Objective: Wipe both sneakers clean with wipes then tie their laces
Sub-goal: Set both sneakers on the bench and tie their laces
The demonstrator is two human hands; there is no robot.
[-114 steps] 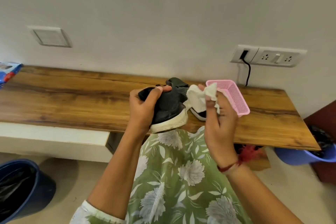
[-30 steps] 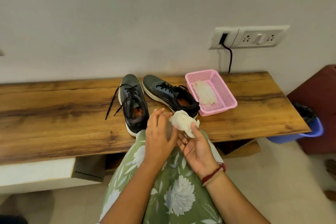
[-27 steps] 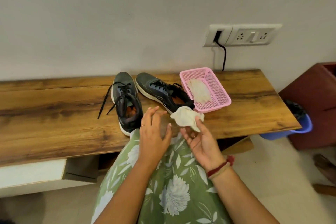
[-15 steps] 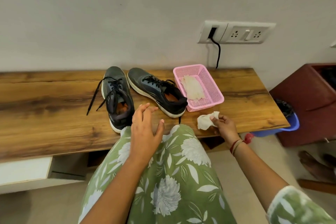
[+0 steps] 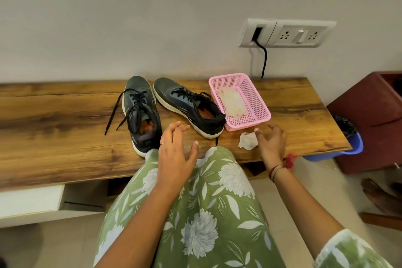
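Broadly, the wooden bench (image 5: pixel 54 119) spread widest ahead of both my hands, its long bare run to the left of my left hand (image 5: pixel 174 154) giving ample room, while its front edge ran just under my wrists and its right end dropped off a little beyond my right hand (image 5: pixel 272 143). Two sneakers followed: the left sneaker (image 5: pixel 141 115) just ahead of my left fingers, the right sneaker (image 5: pixel 189 109) between my hands; I judged both light, soft-walled, stiff-soled, best held at the heel collar. Their laces (image 5: pixel 121 111) lay loose, limp, easily pinched at the ends. A pink basket (image 5: pixel 256 102) touched the right sneaker's heel. Smallest, the crumpled wipe (image 5: pixel 248 140) rested beside my right fingertips. Both hands were spread and empty.
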